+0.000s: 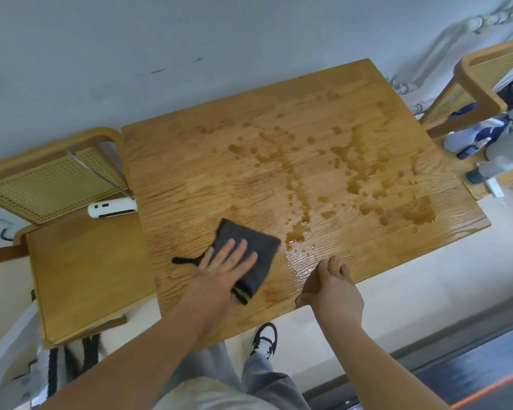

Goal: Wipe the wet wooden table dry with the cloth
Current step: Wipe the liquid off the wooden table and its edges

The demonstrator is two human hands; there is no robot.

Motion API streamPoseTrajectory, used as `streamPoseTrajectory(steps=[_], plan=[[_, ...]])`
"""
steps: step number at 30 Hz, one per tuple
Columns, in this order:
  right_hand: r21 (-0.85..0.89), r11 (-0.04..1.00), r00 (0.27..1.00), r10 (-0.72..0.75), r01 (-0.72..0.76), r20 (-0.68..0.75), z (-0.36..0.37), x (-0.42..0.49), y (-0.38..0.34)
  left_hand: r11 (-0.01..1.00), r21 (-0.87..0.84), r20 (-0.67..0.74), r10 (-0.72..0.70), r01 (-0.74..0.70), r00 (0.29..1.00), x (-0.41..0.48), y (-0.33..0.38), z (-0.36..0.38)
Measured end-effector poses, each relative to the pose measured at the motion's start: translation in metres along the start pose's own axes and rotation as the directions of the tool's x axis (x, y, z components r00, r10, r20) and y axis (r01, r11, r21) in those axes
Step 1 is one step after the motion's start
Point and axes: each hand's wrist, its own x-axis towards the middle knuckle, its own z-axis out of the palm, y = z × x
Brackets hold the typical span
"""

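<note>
At the counter's [190, 173] near edge, the right grip [332, 288] grasps the rim, fingers on top and thumb at the edge. Just left of it, the left grip [222, 273] lies released, fingers straight, flat on the grey cloth [249, 247] near the near-left corner. Puddles [296, 235] start just beside the cloth's right edge and spread over the open middle toward the right edge. 1 chair [86, 276] abuts the left edge; another [453, 99] stands by the far-right corner.
</note>
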Motion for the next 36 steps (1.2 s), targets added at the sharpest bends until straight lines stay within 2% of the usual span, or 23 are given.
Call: streamPoseTrajectory(steps=[1,2,3,6,8,9,11,13,15,16,18,20,23,24,26,28,29,30,31,33,34,35,36], plan=[[0.0,1.0,1.0,0.01,-0.01,0.007,0.0,0.0,0.0,0.991,-0.051,-0.021,-0.125,0.124,0.992,0.0,0.01,0.001],[-0.002,1.0,1.0,0.02,-0.02,0.011,0.0,0.001,0.0,0.981,-0.081,-0.01,-0.179,0.178,0.984,-0.003,0.024,0.009],[-0.002,1.0,0.999,0.031,-0.031,0.012,-0.001,0.001,-0.001,0.984,-0.088,-0.004,-0.159,0.158,0.987,-0.011,0.037,0.018],[0.018,1.0,1.0,0.025,-0.025,-0.011,-0.003,-0.003,-0.005,0.987,0.003,0.035,0.161,-0.161,0.986,-0.024,0.032,0.023],[0.026,0.999,0.996,-0.017,0.019,-0.087,-0.001,-0.012,-0.005,0.964,0.119,0.054,0.234,-0.239,0.971,-0.013,0.001,0.018],[0.034,0.999,0.989,-0.033,0.038,-0.141,-0.001,-0.014,-0.003,0.976,0.133,0.046,0.17,-0.175,0.984,-0.006,-0.009,0.014],[0.052,0.998,0.982,-0.031,0.042,-0.187,-0.007,-0.01,0.006,0.993,0.083,-0.018,-0.086,0.088,0.996,0.002,-0.001,0.003],[0.035,0.999,0.992,-0.003,0.008,-0.129,-0.018,0.002,0.017,0.984,-0.02,0.001,-0.176,0.176,0.984,0.001,0.032,0.003],[0.02,0.999,0.998,0.029,-0.028,-0.049,-0.028,0.015,0.023,0.999,-0.019,0.118,-0.032,0.034,0.992,-0.012,0.054,0.009],[0.038,0.998,0.998,0.05,-0.049,-0.026,-0.03,0.019,0.023,0.994,-0.022,0.14,0.111,-0.109,0.984,-0.016,0.055,0.008],[0.071,0.994,0.996,0.09,-0.089,-0.01,-0.031,0.023,0.021,0.94,0.036,0.172,0.33,-0.34,0.928,-0.007,0.037,-0.001],[0.082,0.991,0.994,0.107,-0.106,-0.009,-0.029,0.026,0.019,0.933,0.101,0.232,0.314,-0.344,0.921,0.017,0.018,-0.012],[0.084,0.991,0.994,0.108,-0.108,0.001,-0.028,0.029,0.02,0.994,0.056,0.131,0.084,-0.092,0.988,0.037,0.041,-0.017],[0.08,0.99,0.994,0.113,-0.114,0.007,-0.027,0.029,0.02,0.998,0.018,0.102,0.061,-0.063,0.993,0.038,0.053,-0.007],[0.075,0.989,0.992,0.123,-0.124,0.018,-0.027,0.029,0.02,0.985,-0.022,0.182,0.175,-0.174,0.968,0.027,0.069,0.009],[0.079,0.989,0.993,0.12,-0.121,0.012,-0.027,0.029,0.02,0.892,0.021,0.227,0.436,-0.452,0.871,0.035,0.06,0.003],[0.091,0.989,0.994,0.112,-0.113,0.016,-0.029,0.03,0.021,0.856,0.048,0.254,0.488,-0.515,0.835,0.048,0.05,-0.009],[0.104,0.989,0.994,0.103,-0.105,0.028,-0.031,0.032,0.021,0.854,0.075,0.3,0.473,-0.515,0.828,0.066,0.041,-0.022],[0.119,0.987,0.994,0.099,-0.104,0.046,-0.033,0.033,0.021,0.879,0.112,0.284,0.419,-0.464,0.862,0.083,0.034,-0.031],[0.129,0.985,0.991,0.108,-0.117,0.074,-0.034,0.034,0.021,0.973,0.093,0.123,0.199,-0.21,0.972,0.103,0.04,-0.033],[0.125,0.984,0.99,0.117,-0.126,0.077,-0.033,0.034,0.021,0.995,0.046,0.074,0.083,-0.086,0.994,0.103,0.052,-0.029],[0.12,0.984,0.99,0.121,-0.128,0.07,-0.032,0.033,0.022,0.999,-0.005,0.057,0.041,-0.041,0.998,0.097,0.064,-0.021],[0.112,0.986,0.992,0.114,-0.12,0.056,-0.029,0.033,0.023,0.996,-0.052,0.066,0.077,-0.074,0.995,0.088,0.076,-0.014]])
